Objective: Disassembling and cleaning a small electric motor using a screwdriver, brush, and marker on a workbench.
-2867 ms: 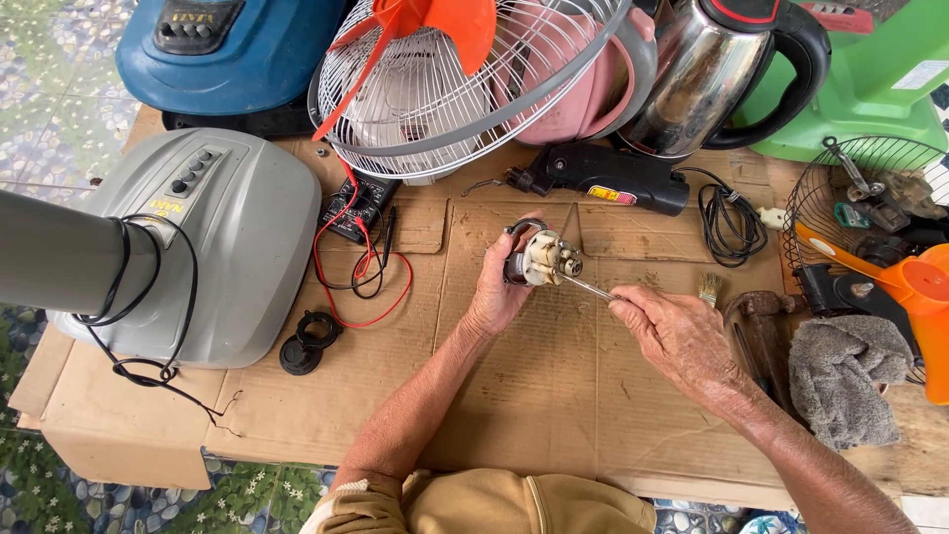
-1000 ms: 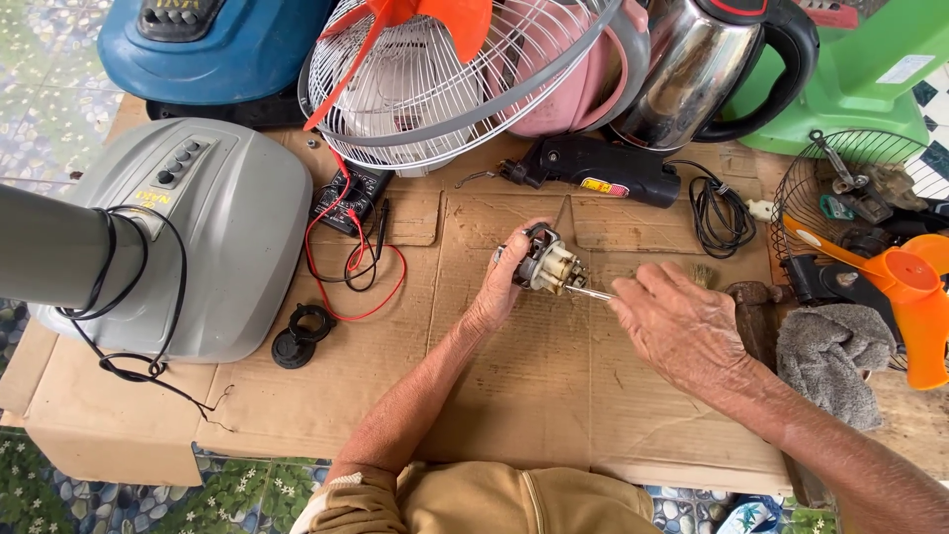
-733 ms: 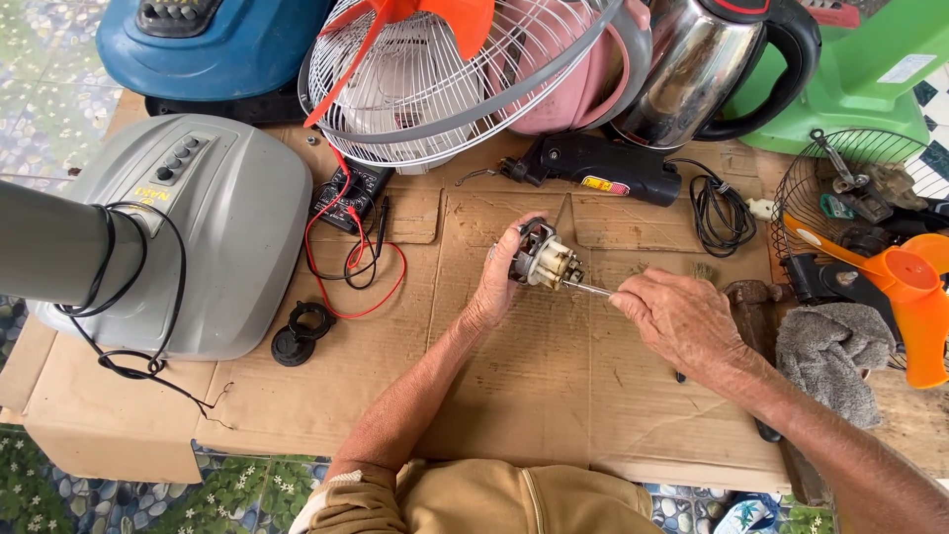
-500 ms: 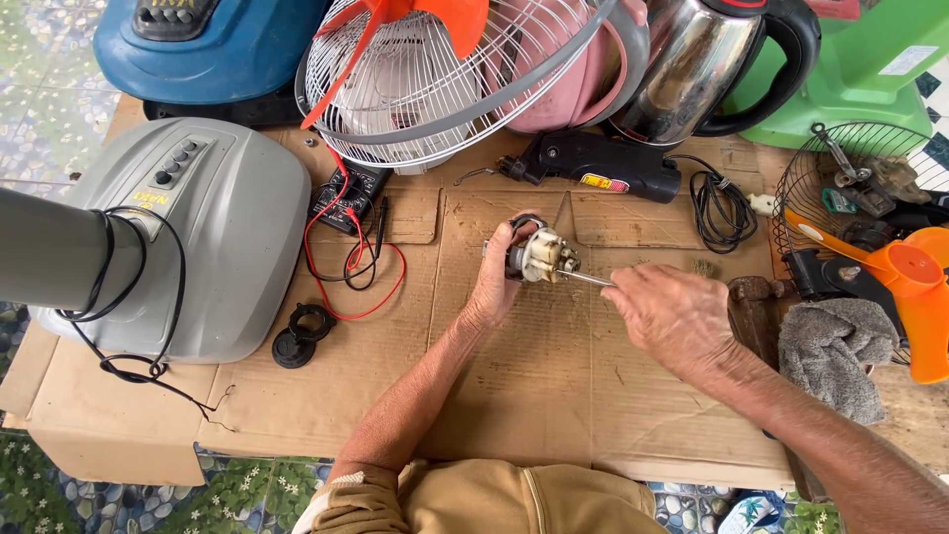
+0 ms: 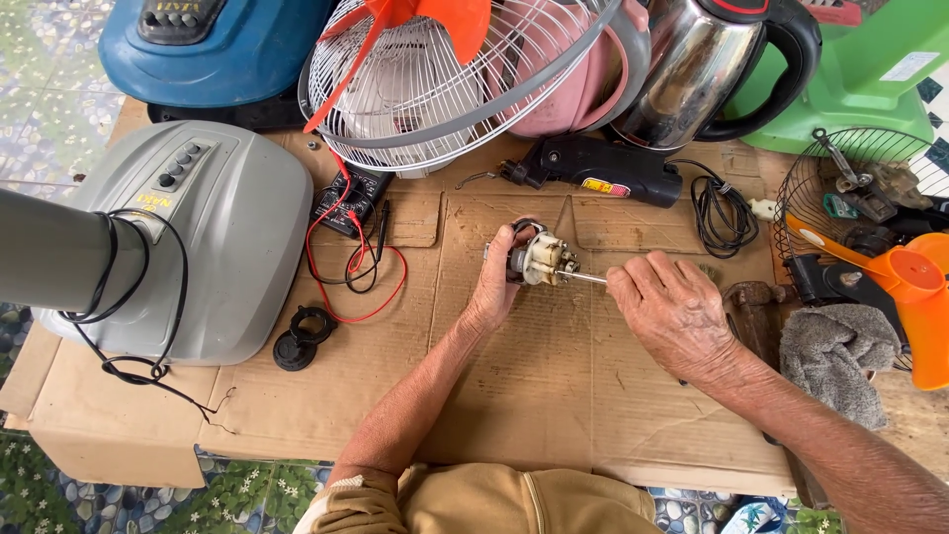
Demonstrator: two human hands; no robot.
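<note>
My left hand (image 5: 497,287) has its grip shut around a small fan motor (image 5: 542,259). My fingers curl over the back of it and it sits just above the cardboard (image 5: 514,396) that covers the table. The motor is the thing to look from.

My right hand (image 5: 670,314) is just to the right of the motor. Its grip is closed on a screwdriver (image 5: 585,279). Only the thin metal rod shows, and its tip touches the motor. The handle is hidden in my hand.

Behind the motor, farther from me, lies a black tool (image 5: 603,170) with a coiled black cord (image 5: 722,213) beside it. Farther back stand a white wire fan cage (image 5: 425,89), a pink fan body (image 5: 583,79) and a shiny kettle (image 5: 692,74).

To the left of the motor and a bit back is a black meter (image 5: 348,198) with red and black wires (image 5: 381,287). Farther left sits a big gray fan base (image 5: 227,237), and near it a small black cap (image 5: 304,336).

To the right of the motor, past my right hand, are a gray rag (image 5: 835,356), an orange fan blade (image 5: 905,292) and a dark wire basket (image 5: 850,168) with small parts in it.
</note>
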